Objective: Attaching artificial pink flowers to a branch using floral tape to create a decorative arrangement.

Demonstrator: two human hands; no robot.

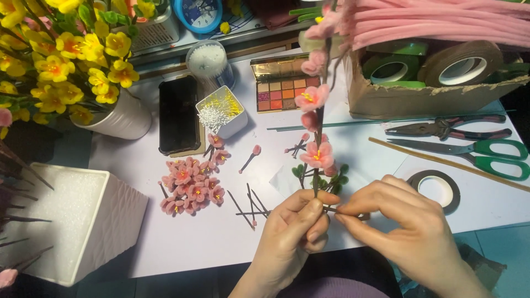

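My left hand (290, 234) grips the dark stem of an upright flower branch (318, 110) with pink blossoms and small green leaves. My right hand (406, 226) pinches a thin dark tape or wire end at the stem, right beside the left thumb. A pile of loose pink flowers (190, 185) lies on the white table (193, 243) to the left of my hands. Several thin dark stems (248, 207) lie near the left hand.
A roll of dark tape (438, 189), green-handled scissors (486, 154) and pliers (447, 129) lie at right. A cardboard box (408, 96) holds tape rolls under pink pipe cleaners (441, 25). Eyeshadow palette (284, 88), black phone (178, 113), stamen box (221, 110), yellow flower vase (118, 118), white foam pot (83, 221).
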